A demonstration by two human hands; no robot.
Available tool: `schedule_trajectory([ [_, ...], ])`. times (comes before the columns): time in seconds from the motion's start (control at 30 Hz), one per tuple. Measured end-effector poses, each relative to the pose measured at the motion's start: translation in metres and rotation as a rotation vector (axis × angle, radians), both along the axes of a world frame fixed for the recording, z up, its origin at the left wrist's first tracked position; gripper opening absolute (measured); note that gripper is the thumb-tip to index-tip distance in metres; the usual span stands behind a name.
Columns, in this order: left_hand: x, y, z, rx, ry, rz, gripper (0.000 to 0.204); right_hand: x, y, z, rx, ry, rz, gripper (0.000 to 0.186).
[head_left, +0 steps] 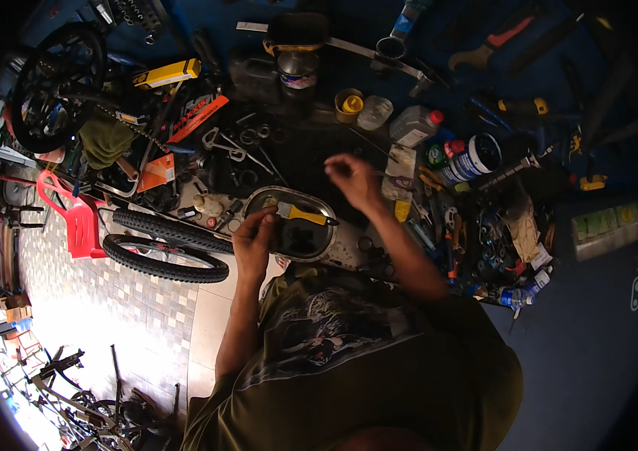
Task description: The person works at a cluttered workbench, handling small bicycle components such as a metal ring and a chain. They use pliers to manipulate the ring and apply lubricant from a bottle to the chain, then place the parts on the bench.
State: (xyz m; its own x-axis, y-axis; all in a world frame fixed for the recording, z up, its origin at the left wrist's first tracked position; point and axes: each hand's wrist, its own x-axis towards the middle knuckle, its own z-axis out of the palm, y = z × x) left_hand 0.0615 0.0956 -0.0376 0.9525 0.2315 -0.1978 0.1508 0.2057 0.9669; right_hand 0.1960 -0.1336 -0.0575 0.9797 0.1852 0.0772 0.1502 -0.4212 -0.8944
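A shallow oval metal tray with dark liquid or parts inside sits on the bench in front of me. Across its opening lies a paintbrush with a yellow handle and black tip. My left hand is at the tray's left rim, fingers pinched together beside the brush's metal band; what lies between them is too small to make out. Above the tray's right side, my right hand hovers with bent fingers apart and nothing visible in it.
Loose tools crowd the bench right, near a grey bottle with a red cap and a white tub. Metal parts lie behind the tray. Bicycle tyres and a red plastic chair stand left.
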Motion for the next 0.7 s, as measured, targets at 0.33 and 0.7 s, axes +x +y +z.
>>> schedule_trajectory([
  [0.33, 0.018, -0.004, 0.000, 0.267, 0.013, -0.170, 0.029, 0.081, -0.040, -0.043, -0.473, -0.127, 0.101, 0.018],
  [0.7, 0.031, 0.000, 0.006, 0.333, 0.150, -0.227, 0.037, 0.097, -0.046, -0.050, -0.072, -0.031, 0.077, 0.015],
])
